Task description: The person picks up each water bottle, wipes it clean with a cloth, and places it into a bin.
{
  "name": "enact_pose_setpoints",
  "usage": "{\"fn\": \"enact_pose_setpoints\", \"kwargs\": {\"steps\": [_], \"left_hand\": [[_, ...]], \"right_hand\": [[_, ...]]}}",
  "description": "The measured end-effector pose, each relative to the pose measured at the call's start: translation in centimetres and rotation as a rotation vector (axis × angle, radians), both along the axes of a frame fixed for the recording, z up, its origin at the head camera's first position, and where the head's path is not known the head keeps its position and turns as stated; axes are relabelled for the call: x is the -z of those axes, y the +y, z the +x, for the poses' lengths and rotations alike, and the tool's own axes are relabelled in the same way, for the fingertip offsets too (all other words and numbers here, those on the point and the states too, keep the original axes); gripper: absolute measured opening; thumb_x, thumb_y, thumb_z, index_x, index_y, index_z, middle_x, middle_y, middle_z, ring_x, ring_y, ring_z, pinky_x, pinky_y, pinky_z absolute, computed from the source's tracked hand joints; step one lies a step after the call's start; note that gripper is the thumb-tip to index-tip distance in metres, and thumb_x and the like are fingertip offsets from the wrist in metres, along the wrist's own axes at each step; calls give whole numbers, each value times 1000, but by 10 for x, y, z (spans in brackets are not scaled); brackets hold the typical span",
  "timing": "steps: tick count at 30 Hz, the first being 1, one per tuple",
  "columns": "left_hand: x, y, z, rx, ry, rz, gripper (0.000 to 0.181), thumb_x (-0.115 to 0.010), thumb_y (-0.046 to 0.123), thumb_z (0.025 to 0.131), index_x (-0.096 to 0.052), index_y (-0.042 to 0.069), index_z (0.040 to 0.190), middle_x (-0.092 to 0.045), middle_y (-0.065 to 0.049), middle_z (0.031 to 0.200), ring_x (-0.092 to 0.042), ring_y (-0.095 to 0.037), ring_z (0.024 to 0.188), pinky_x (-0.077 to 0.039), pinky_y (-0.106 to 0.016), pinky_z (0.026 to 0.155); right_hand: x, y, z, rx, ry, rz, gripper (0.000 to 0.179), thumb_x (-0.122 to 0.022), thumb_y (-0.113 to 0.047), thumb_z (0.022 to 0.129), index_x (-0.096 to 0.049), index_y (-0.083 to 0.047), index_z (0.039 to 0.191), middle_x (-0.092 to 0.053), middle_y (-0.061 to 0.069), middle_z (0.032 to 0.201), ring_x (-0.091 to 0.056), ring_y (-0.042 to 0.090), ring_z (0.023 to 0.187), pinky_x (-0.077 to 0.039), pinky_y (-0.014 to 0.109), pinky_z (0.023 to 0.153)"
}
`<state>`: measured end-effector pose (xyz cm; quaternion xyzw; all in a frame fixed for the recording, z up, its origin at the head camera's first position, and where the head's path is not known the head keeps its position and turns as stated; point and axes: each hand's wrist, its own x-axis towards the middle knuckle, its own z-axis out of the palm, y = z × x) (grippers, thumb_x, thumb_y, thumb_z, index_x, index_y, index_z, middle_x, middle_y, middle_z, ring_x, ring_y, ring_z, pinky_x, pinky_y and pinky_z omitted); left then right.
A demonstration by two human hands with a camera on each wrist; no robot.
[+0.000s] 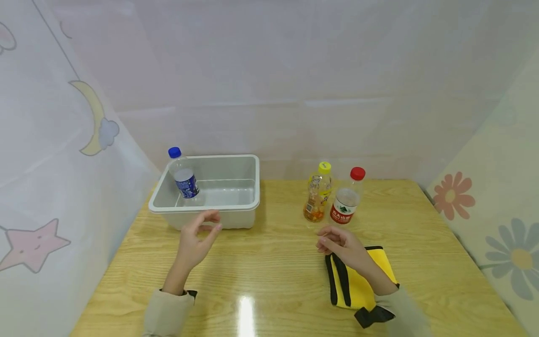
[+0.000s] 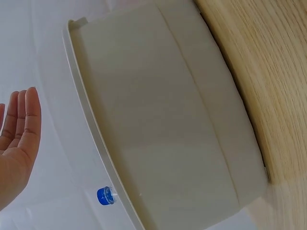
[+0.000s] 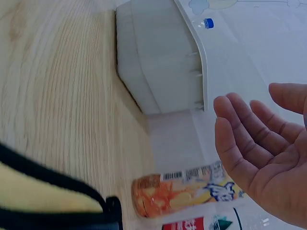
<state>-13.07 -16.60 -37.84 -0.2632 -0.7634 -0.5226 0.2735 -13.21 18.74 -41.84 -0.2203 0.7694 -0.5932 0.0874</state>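
Counter (image 1: 269, 267): pale wood-grain.
Left hand (image 1: 195, 239): empty, loosely curved, beside the grey rectangular plastic bin (image 1: 227, 218) holding a clear blue-capped bottle (image 1: 186, 181).
Right hand (image 1: 343, 245): empty, relaxed, above a black-edged yellow cloth (image 1: 360, 286), near a clear yellow-capped bottle (image 1: 318, 196) and clear red-capped bottle (image 1: 345, 206).

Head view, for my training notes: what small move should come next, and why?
Probably the right hand should reach forward to the yellow-capped bottle: it holds nothing and is near that bottle, while the blue-capped bottle sits in the tub.
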Motion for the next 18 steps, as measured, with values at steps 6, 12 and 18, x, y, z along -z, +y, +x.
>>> {"fn": "enact_pose_setpoints", "kwargs": {"steps": [6,12,18], "left_hand": [[5,2,-3,45,31,-11,29,-60,-25,68,-55,-19,97,-59,-26,83,-57,-36,75,-52,-16,67],[8,7,-6,67,15,-9,28,-60,-24,69,-55,-18,97,-60,-27,84,-57,-38,74,-51,-15,68],[5,15,-10,91,-20,-26,26,-60,-22,73,-55,-18,98,-60,-28,87,-57,-39,78,-54,-23,68]], "right_hand": [[6,22,4,-9,58,158,25,-49,-8,94,-52,9,112,-64,19,92,-64,17,79,-55,35,67],[16,40,8,-21,179,339,23,-55,-10,91,-57,6,107,-65,12,88,-61,10,76,-53,27,62],[24,52,14,-48,224,467,28,-60,-15,89,-58,6,107,-62,1,85,-57,4,74,-51,24,60]]}}
